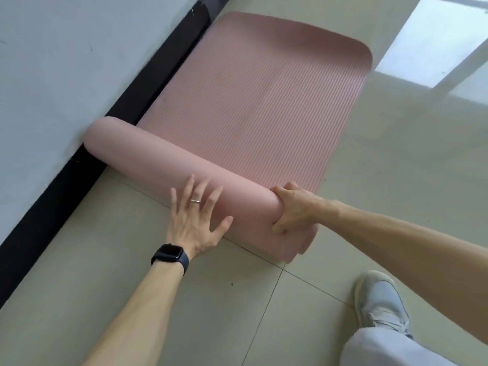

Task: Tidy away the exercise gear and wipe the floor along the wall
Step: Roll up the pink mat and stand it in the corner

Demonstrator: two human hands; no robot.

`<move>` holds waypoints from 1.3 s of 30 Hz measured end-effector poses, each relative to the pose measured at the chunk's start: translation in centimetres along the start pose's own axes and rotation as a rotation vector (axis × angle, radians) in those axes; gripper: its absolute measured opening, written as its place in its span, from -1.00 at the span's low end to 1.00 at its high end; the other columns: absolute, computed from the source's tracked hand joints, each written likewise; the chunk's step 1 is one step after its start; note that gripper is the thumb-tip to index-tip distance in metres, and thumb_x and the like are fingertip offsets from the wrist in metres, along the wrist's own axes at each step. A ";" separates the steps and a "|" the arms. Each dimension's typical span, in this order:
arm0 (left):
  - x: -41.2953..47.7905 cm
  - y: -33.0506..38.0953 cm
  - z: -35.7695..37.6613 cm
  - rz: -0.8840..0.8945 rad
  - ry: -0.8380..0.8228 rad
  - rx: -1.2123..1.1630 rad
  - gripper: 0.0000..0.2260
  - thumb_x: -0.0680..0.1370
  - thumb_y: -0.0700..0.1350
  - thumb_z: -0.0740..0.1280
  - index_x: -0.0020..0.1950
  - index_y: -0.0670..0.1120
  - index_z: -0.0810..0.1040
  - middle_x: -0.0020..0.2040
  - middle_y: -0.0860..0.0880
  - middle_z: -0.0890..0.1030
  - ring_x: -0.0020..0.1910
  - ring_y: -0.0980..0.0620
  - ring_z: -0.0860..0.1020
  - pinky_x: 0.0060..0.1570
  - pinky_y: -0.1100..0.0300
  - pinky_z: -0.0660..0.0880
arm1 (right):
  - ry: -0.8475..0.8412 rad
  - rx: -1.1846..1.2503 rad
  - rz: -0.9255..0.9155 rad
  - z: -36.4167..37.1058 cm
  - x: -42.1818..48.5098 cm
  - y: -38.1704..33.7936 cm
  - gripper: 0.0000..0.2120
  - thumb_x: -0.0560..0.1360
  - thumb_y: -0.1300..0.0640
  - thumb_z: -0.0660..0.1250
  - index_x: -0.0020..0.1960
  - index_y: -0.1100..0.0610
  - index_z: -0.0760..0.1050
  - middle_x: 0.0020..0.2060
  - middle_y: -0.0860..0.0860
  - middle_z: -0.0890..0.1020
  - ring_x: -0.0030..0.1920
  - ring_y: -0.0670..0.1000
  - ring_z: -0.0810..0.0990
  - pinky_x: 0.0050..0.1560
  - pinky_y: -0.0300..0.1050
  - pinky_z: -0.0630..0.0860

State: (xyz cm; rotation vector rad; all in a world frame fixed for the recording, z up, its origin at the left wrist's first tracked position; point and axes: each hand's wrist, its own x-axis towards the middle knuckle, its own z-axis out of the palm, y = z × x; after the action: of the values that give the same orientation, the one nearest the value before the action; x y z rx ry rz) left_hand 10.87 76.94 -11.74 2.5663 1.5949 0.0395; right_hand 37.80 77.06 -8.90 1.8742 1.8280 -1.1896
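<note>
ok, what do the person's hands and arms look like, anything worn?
Both forearms bare, no sleeves in view. The left hand has a plain silver ring on one finger, and a black smartwatch with black strap on its wrist. The right hand wears nothing visible.

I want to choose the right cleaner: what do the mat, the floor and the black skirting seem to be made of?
Mat: probably soft foam, matt pink, ribbed on the flat part, thick in the roll. Floor: likely glazed tile, glossy; it reflects daylight and shows grout lines. Skirting: black, matt; material unclear, perhaps paint or tile.
</note>
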 end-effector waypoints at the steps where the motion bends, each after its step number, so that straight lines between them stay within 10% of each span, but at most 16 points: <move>1: 0.1 0.2 0.0 -0.011 -0.074 0.040 -0.31 0.51 0.38 0.04 0.58 0.10 0.13 0.62 -0.03 0.06 0.61 -0.15 -0.09 0.46 -0.39 -0.03 | -0.047 0.032 0.000 -0.6 0.8 0.5 -0.12 0.14 -0.22 0.47 0.41 -0.18 0.25 0.16 -0.01 0.31 0.19 0.13 0.42 0.13 0.13 0.52; 4: 2.3 0.9 -0.9 -0.068 -0.200 0.109 -0.25 0.48 0.47 -0.09 0.60 0.19 -0.07 0.64 0.05 -0.13 0.59 -0.09 -0.24 0.47 -0.38 -0.05 | -0.091 0.103 0.014 -1.6 1.3 1.8 -0.03 0.12 -0.25 0.44 0.49 -0.21 0.17 0.23 0.00 0.28 0.30 0.15 0.31 0.27 0.20 0.41; 10: 8.5 2.8 -3.1 -0.113 -0.368 0.182 -0.29 0.48 0.51 -0.18 0.58 0.27 -0.17 0.63 0.11 -0.12 0.59 -0.01 -0.26 0.46 -0.39 -0.06 | 0.473 -0.175 -0.185 3.0 -3.2 0.4 -0.03 0.24 -0.27 0.34 0.55 0.06 0.15 0.47 0.17 0.26 0.48 0.32 0.21 0.39 0.36 0.13; 14: 13.7 4.5 -3.8 -0.162 -0.460 0.186 -0.28 0.47 0.52 -0.19 0.58 0.27 -0.09 0.63 0.13 -0.08 0.59 0.01 -0.25 0.46 -0.36 -0.12 | 0.334 -0.281 -0.201 2.9 -0.7 1.7 0.20 0.03 -0.09 0.56 0.57 0.11 0.14 0.51 0.30 0.21 0.46 0.45 0.21 0.24 0.53 0.19; 18: 17.1 6.1 -3.3 -0.275 -0.147 -0.044 -0.35 0.55 0.40 -0.07 0.58 0.15 0.15 0.61 -0.06 0.13 0.61 -0.09 -0.06 0.52 -0.25 -0.03 | 0.121 -0.087 -0.221 -6.8 4.0 7.0 0.13 0.16 -0.27 0.38 0.57 -0.14 -0.14 0.53 -0.05 0.16 0.43 0.16 0.32 0.29 0.17 0.39; 22: 16.9 6.6 -3.6 -0.189 -0.124 0.020 -0.34 0.54 0.32 0.12 0.59 0.09 0.13 0.61 -0.03 0.04 0.60 -0.16 -0.04 0.50 -0.31 -0.02 | -0.041 0.134 -0.165 -16.4 8.8 11.5 0.00 0.16 -0.26 0.38 0.55 -0.20 0.12 0.50 -0.12 0.26 0.45 0.02 0.33 0.39 0.03 0.37; 27: 22.0 7.5 -5.5 -0.191 -0.373 0.216 -0.28 0.61 0.28 0.09 0.51 0.27 -0.42 0.56 0.17 -0.37 0.60 -0.11 -0.21 0.53 -0.23 -0.12 | 0.566 -0.078 -0.191 -16.7 8.2 10.0 -0.42 0.49 -0.11 0.19 0.46 0.08 0.32 0.51 0.08 0.31 0.50 0.22 0.21 0.42 0.20 0.21; 32: 29.8 9.9 -6.2 -0.188 -0.468 0.370 -0.37 0.64 0.27 -0.01 0.57 0.21 -0.33 0.61 0.14 -0.24 0.61 -0.10 -0.16 0.49 -0.31 -0.06 | 0.466 -0.359 -0.201 -12.8 8.5 8.3 0.12 0.36 -0.22 0.38 0.59 0.24 -0.22 0.54 0.33 -0.28 0.52 0.43 -0.26 0.36 0.57 -0.18; 39: 41.0 12.5 -5.6 -0.122 -0.612 0.481 -0.44 0.65 0.26 -0.14 0.61 0.13 -0.20 0.64 0.06 -0.08 0.60 -0.13 -0.07 0.45 -0.31 -0.03 | 0.669 -0.438 -0.301 -13.6 8.9 14.2 -0.23 0.30 0.22 0.21 0.52 0.29 0.25 0.50 0.30 0.27 0.49 0.42 0.20 0.35 0.53 0.21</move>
State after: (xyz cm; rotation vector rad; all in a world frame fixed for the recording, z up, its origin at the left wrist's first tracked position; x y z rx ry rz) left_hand 39.77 108.61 -6.39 2.3951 1.6250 -1.1444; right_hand 54.72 90.29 -11.49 1.8953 2.5165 -0.1552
